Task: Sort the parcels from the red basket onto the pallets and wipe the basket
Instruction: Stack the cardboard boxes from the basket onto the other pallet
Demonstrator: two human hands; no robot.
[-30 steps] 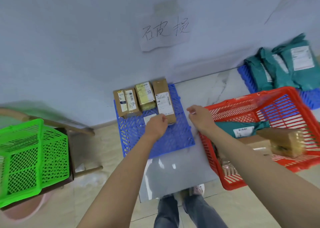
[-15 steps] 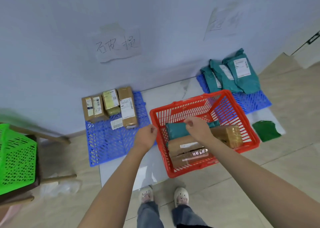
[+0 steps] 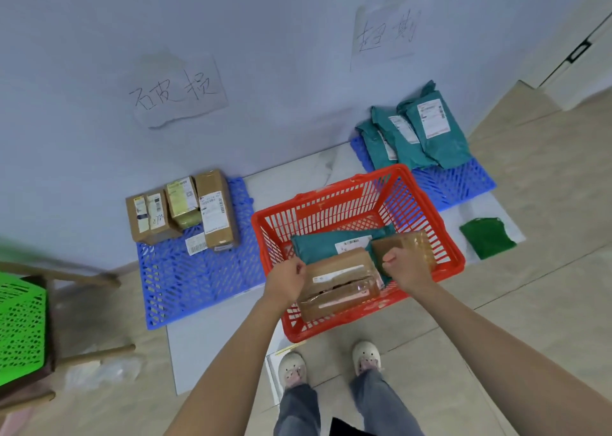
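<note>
The red basket (image 3: 427, 217) stands on the floor in front of my feet. Inside lie a teal mailer (image 3: 328, 242), a taped brown box (image 3: 341, 285) and another brown parcel (image 3: 414, 240). My left hand (image 3: 286, 278) hovers at the taped box's left edge and my right hand (image 3: 405, 266) at its right corner. The fingers of both are loosely curled and hold nothing. The left blue pallet (image 3: 195, 276) carries three brown boxes (image 3: 215, 207). Three teal mailers (image 3: 430, 127) lie on the right blue pallet (image 3: 463, 184).
Handwritten paper signs (image 3: 178, 91) hang on the wall above each pallet. A green cloth (image 3: 486, 237) lies on the floor right of the basket. A green basket (image 3: 20, 329) sits on a wooden stool (image 3: 86, 356) at the left. A loose label (image 3: 196, 243) lies on the left pallet.
My view swung right from the left pallet to the red basket. Both hands moved from the pallet's boxes to over the basket, either side of the taped brown box.
</note>
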